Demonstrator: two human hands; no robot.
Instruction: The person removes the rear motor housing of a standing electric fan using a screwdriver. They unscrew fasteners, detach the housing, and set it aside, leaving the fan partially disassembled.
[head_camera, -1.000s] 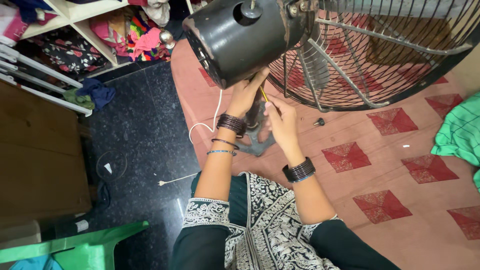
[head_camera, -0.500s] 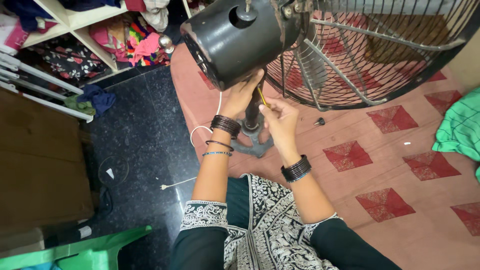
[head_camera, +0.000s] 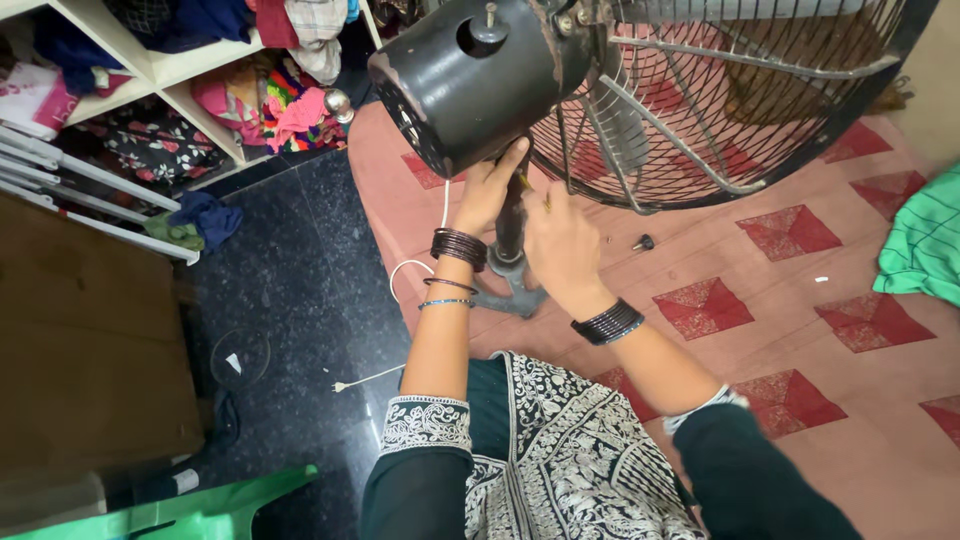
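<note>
Beneath the black motor housing (head_camera: 475, 80) of a pedestal fan, seen from the head camera looking down, a person's two hands meet at the fan's neck. The left hand (head_camera: 487, 190), stacked with dark bangles at the wrist, is pressed up against the underside of the housing with fingers curled round the joint where the housing meets the dark upright pole (head_camera: 510, 225), steadying it. The right hand (head_camera: 560, 240), just to the right of the pole, is closed in a loose fist turned away from the camera; a sliver of a thin yellow tool (head_camera: 523, 181) shows above the knuckles (most likely a screwdriver shaft, though the grip itself is hidden). The wire guard (head_camera: 740, 100) fills the frame to the right of the housing, and a small dark screw (head_camera: 644, 242) lies loose on the pink patterned mat (head_camera: 800, 290) below the guard. A white cord (head_camera: 425, 255) trails left of the pole toward the dark floor (head_camera: 290, 300). The step in hand appears to be working a fastener under the housing; the next move seems to call for keeping the tool seated squarely while the left hand bears the head's weight.
</note>
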